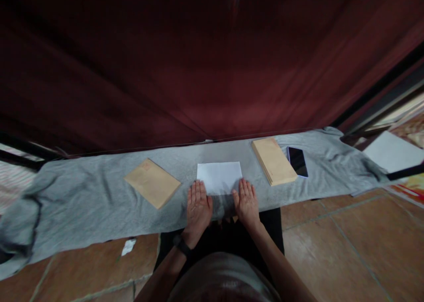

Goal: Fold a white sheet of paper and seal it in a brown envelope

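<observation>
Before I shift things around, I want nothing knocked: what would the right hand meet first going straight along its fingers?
The right hand already touches the white sheet; beyond looks like bare grey cloth.

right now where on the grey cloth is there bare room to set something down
Widest bare stretch: grey cloth left of the single tan envelope. Smaller patch right of the black phone. Crowded: white paper sheet, both hands, tan envelope stack.

A grey cloth (82, 204) covered the tiled floor (347, 240), bearing a white sheet (219, 177), brown envelope (152, 182), envelope stack (274, 161), and phone (297, 161).
</observation>
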`<action>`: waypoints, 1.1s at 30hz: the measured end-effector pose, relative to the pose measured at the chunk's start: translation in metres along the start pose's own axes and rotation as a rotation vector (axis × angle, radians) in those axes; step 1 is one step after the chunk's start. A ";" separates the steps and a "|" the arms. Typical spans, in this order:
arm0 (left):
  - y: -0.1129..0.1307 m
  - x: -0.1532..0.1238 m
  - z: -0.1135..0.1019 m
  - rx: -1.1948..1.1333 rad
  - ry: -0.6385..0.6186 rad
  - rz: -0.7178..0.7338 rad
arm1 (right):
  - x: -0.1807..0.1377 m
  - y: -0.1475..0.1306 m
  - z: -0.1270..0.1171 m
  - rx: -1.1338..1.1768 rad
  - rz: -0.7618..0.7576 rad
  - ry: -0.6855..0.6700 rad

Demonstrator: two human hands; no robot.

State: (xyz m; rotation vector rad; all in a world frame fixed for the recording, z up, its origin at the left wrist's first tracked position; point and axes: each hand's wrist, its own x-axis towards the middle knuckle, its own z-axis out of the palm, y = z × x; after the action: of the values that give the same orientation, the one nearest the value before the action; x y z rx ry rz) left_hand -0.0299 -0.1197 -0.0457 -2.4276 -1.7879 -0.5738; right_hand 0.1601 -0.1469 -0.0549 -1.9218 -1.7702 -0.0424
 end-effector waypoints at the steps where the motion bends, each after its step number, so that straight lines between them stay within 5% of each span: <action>1: 0.003 0.005 0.000 -0.015 -0.016 0.027 | 0.005 -0.004 0.000 0.016 -0.014 -0.015; 9: 0.018 0.044 0.021 -0.087 -0.200 0.279 | 0.042 -0.034 0.014 0.114 -0.186 -0.189; 26: -0.016 0.031 0.019 0.014 -0.032 -0.066 | 0.027 0.010 0.022 -0.090 0.015 -0.063; 33: 0.003 0.054 0.018 -0.083 -0.100 0.146 | 0.055 -0.016 0.015 0.035 -0.040 -0.168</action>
State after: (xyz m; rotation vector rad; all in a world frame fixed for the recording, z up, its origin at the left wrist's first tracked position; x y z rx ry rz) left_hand -0.0089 -0.0664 -0.0435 -2.6601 -1.6333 -0.5317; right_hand 0.1483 -0.0905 -0.0420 -1.9130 -1.9051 0.1396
